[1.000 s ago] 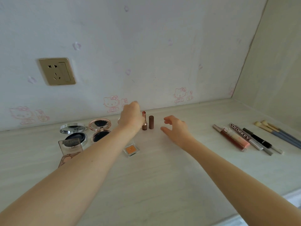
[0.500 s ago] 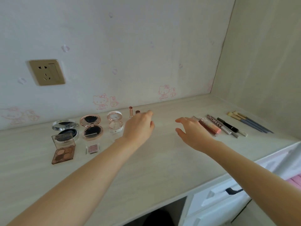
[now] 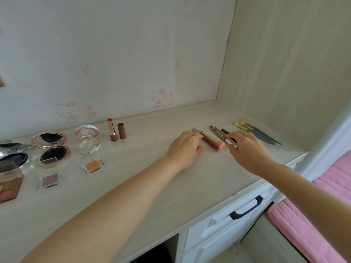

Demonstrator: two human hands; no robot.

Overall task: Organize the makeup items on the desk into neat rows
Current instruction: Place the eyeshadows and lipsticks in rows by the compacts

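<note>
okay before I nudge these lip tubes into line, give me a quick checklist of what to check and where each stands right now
1. Left hand at the left side of the lip tubes: ok.
2. Right hand on the slim pens: ok; whether it pinches one, cannot tell.
3. Tubes parallel, side by side: ok.
4. Brushes apart from both hands: ok.
5. Lipstick and its cap upright: ok.
</note>
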